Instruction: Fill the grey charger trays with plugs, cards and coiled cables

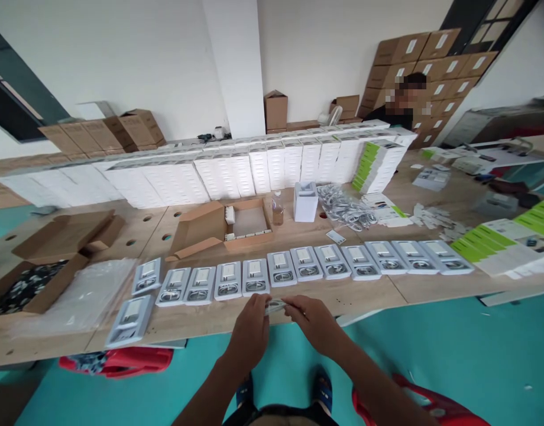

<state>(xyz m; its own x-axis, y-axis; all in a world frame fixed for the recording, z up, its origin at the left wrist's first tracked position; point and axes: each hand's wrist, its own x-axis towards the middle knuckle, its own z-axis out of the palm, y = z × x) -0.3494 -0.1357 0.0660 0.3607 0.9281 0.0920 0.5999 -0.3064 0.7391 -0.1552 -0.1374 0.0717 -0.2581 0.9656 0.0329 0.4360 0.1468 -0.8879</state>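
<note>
Over the front edge of the table, my left hand (253,322) and my right hand (311,318) grip a coiled cable (275,306) between them, the fingers of both closed on it. Just beyond, a row of trays with white blocks and grey coiled cables runs along the table; one such tray (256,277) sits right behind my left hand, another (281,269) behind the held coil. At the row's left end, the tray nearest the edge (129,320) shows a white block, and no coil can be made out in it. A heap of loose cables (349,207) lies farther back.
An open carton (249,236) with white blocks, a bottle (277,208) and a white tray stack (305,202) stand mid-table. White boxes (272,168) form a long wall behind. Left is a carton (45,278) beside plastic bags (83,290); right are green-and-white boxes (507,242). A person (398,106) is at the back.
</note>
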